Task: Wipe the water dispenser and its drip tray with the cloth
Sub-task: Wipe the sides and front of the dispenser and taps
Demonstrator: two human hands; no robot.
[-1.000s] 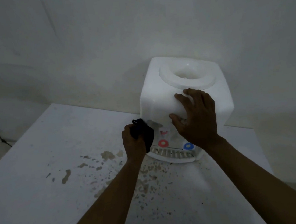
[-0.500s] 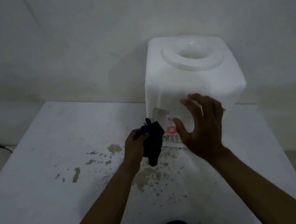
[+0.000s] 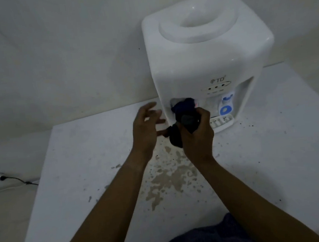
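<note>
Since half a second ago, the cloth (image 3: pixel 183 116) has gone from our left hand (image 3: pixel 146 130) to our right hand (image 3: pixel 197 136), and we now see the front of the water dispenser (image 3: pixel 205 57) more fully.

Closest to us, a bit of dark blue clothing (image 3: pixel 202 240) shows at the bottom edge. Our two bare arms reach out over the white counter (image 3: pixel 81 168). Brown spots and chipped patches (image 3: pixel 166 179) mark the counter between our arms.

Our left hand is open with its fingers spread, and it holds nothing. It is just beside the lower left corner of the dispenser. Our right hand is closed around the dark cloth. The top of the cloth pokes into the opening on the left of the dispenser's front, and another end hangs down between our hands.

Just right of our right hand we see the drip tray (image 3: pixel 222 122) at the foot of the dispenser. Above it are a blue tap (image 3: pixel 228 97) and a blue ring (image 3: pixel 225 110).

The dispenser stands at the back of the counter, close to the wall (image 3: pixel 59 52). Far off on the left, a black cable (image 3: pixel 15 179) lies on the floor.
</note>
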